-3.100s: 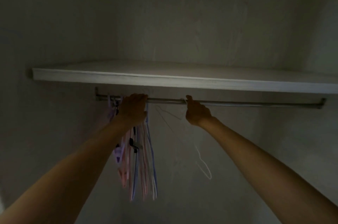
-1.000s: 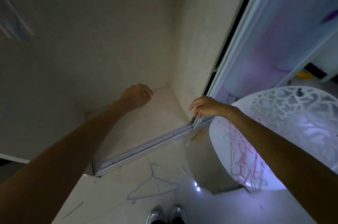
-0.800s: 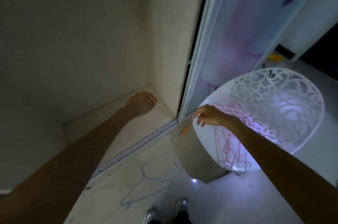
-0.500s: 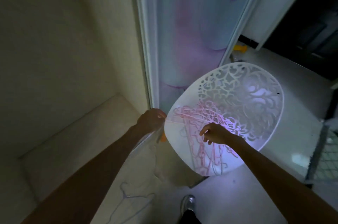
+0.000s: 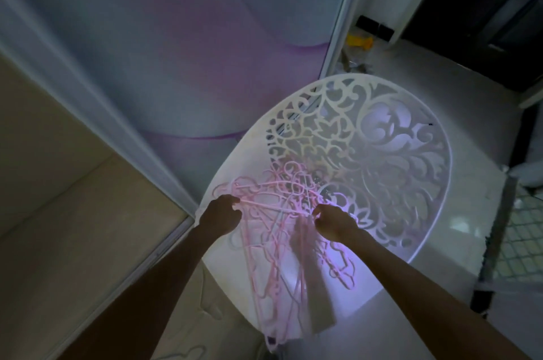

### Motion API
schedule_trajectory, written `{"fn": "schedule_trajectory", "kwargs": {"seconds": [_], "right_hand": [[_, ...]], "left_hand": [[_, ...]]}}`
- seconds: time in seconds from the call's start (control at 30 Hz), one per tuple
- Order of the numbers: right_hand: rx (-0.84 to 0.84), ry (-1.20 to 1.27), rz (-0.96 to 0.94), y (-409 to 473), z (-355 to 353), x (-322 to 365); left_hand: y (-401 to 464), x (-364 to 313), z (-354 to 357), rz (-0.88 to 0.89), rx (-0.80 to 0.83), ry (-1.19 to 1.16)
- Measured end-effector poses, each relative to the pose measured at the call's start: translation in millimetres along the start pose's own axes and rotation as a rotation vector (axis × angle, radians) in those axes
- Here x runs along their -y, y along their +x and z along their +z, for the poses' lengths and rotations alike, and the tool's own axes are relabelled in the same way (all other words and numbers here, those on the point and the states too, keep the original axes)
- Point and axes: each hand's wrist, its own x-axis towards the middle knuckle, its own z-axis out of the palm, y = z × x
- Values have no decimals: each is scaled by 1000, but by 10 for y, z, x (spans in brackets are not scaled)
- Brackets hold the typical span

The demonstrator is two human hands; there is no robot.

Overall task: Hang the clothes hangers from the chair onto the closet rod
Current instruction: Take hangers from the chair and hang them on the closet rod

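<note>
Hangers [image 5: 273,230], pink and thin, lie in a tangled heap on the seat of a white chair [image 5: 417,230]. The heap spreads from the middle of the seat toward the near edge, and several hangers stick out over that edge. Chair is round, with a scrollwork cut-out back on the far right side; bluish light glows on the seat near the right forearm.

Left hand [image 5: 219,217] sits at the left rim of the seat, fingers curled and pinching a pink hanger bar at the left end of the heap. Right hand [image 5: 333,220] is just right of the heap's middle, fingers bent down into the tangle and gripping hanger wire; which hanger it has is hard to tell in the dim light. Both forearms reach in from the near edge, one on each side of the pile.

Sliding closet door [image 5: 176,51], pale with purple curved bands, stands far left behind the chair. Its white frame runs diagonally down to the floor track beside the left hand. Closet interior [image 5: 58,213], beige, opens at left. Closet rod is out of view.

Yellow object [image 5: 358,43] lies on the floor far right of the door. Another hanger [image 5: 188,353] lies faintly visible on the floor near the left arm.
</note>
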Motion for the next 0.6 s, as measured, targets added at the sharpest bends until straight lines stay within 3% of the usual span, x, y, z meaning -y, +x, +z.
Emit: {"fn": "schedule_trajectory", "kwargs": {"seconds": [0.2, 0.3, 0.4, 0.6], "right_hand": [[-51, -38, 49, 744, 317, -125], [-42, -158, 62, 860, 620, -163], [-194, -263, -48, 879, 794, -209], [-543, -95, -268, 837, 788, -373]], "left_hand": [[596, 218, 456, 136, -94, 389], [740, 320, 722, 262, -91, 412], [760, 412, 884, 299, -185, 365], [684, 286, 750, 33, -498, 127]]}}
